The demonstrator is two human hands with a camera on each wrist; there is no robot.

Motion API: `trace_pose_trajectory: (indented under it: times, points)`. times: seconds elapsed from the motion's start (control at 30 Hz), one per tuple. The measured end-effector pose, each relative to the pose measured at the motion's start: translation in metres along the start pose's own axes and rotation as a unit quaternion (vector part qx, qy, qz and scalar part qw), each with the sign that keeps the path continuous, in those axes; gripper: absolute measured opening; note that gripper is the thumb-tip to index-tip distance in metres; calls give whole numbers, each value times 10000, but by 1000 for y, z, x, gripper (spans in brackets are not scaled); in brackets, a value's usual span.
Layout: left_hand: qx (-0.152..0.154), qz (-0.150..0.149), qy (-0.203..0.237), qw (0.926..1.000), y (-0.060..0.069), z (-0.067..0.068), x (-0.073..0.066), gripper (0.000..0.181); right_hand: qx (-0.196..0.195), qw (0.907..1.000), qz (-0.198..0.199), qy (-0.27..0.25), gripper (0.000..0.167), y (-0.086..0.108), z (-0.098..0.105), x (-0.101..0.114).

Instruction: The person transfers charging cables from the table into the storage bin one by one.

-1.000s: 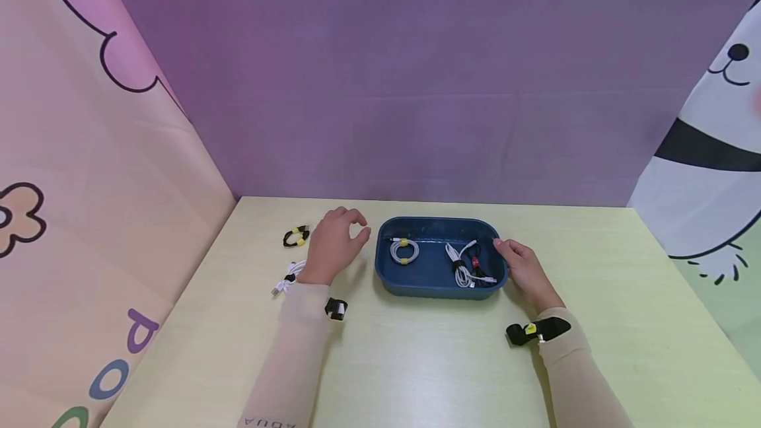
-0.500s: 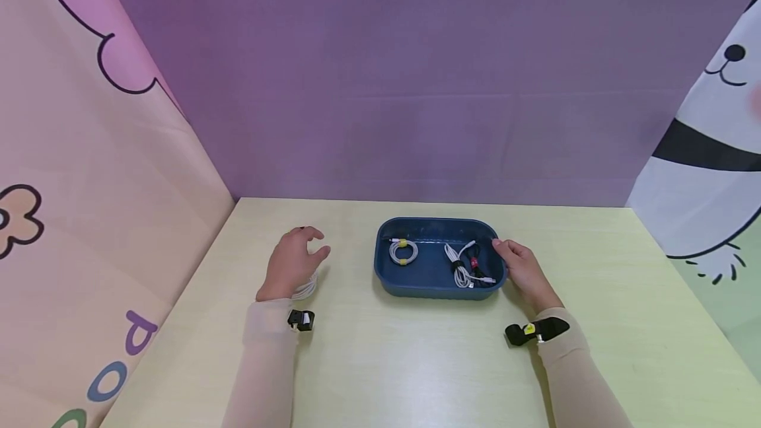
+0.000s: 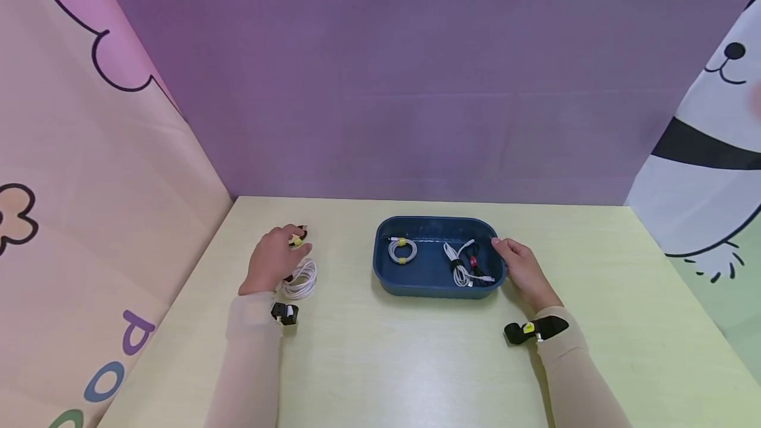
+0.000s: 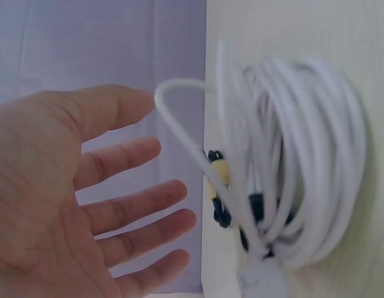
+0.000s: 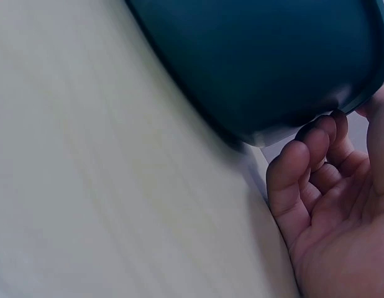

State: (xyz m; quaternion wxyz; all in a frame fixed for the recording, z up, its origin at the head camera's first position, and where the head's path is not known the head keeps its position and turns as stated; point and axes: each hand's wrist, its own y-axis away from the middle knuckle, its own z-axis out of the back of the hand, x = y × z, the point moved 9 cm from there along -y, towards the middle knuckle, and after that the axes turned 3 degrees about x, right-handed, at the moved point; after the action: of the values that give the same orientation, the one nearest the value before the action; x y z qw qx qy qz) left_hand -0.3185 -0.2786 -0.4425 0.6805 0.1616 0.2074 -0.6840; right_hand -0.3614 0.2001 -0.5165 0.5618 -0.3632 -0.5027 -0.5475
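My left hand (image 3: pixel 275 259) hovers at the left of the table, fingers spread and nothing held. Beneath and beside it lies a coiled white cable (image 3: pixel 302 281) with a black tie, large in the left wrist view. Just beyond, a black cable (image 4: pixel 222 214) with yellow ties is partly hidden by my fingers in the head view. With thumb and curled fingers, my right hand (image 3: pixel 524 273) grips the right end of a dark blue bin (image 3: pixel 428 290). Inside the bin are a white ring-coiled cable (image 3: pixel 402 251) with yellow ties, a white cable (image 3: pixel 461 275) with a black tie, and a black cable with a red tie (image 3: pixel 473 261).
The pale wooden table (image 3: pixel 380 362) meets a purple cloth backdrop (image 3: pixel 416 84) at its rear edge. Printed cloth walls (image 3: pixel 119 216) stand along the left and right sides. A wrist camera (image 3: pixel 285 313) is strapped to each sleeve.
My left hand has moved left and away from the bin, over to the cables on the table. My right hand keeps its hold on the bin, which stays in place.
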Motion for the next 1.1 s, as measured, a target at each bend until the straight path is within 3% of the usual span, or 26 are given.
trace_pose_trajectory:
  times: [0.43, 0.77, 1.1]
  points:
    - [334, 159, -386, 9986, -21, 8, 26, 54, 95, 9998, -154, -128, 39, -2, -1, 3]
    - [755, 410, -352, 9957, -36, -1, 45, 70, 28, 9999, -79, -63, 43, 1, 1, 4]
    - [838, 531, -552, 9935, -43, -9, 51, 69, 75, 9997, -87, -208, 37, 0, -1, 3]
